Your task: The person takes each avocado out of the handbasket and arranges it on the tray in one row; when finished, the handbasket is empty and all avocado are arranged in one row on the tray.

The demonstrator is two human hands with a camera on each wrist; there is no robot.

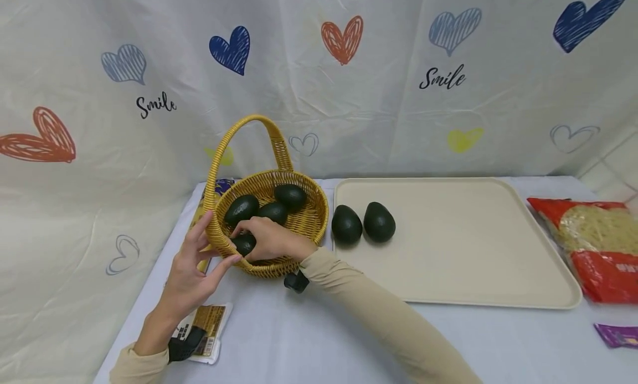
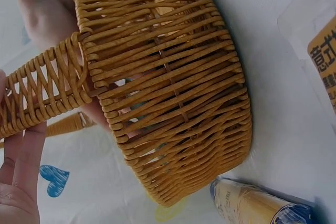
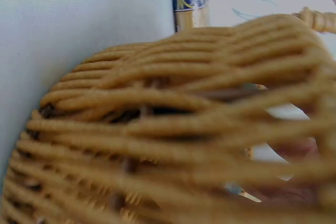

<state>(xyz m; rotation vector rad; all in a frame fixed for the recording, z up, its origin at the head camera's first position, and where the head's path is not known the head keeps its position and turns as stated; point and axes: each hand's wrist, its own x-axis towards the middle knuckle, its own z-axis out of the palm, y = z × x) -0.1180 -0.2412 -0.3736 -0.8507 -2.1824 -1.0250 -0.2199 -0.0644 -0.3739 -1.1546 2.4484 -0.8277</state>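
A yellow wicker basket (image 1: 309, 206) with a tall arched handle stands left of the tray, several dark green avocados in it. My left hand (image 1: 189, 273) holds the basket at the foot of its handle; the left wrist view shows fingers (image 2: 29, 156) against the woven handle (image 2: 47, 90). Reaching in over the near rim, my right hand (image 1: 271, 240) grips an avocado (image 1: 243, 244) at the basket's left side. Behind it lie more avocados (image 1: 241, 209). In the right wrist view the wicker wall (image 3: 157, 145) fills most of the picture and hides the hand.
Two avocados (image 1: 380, 222) sit at the left end of a cream tray (image 1: 473, 240). Right of the tray lies a red bag of pasta (image 1: 598, 245) and a purple packet (image 1: 618, 335). A brown-and-white pouch (image 1: 209, 323) is under the left wrist; a yellow-and-blue package (image 2: 257, 203) lies beside the basket.
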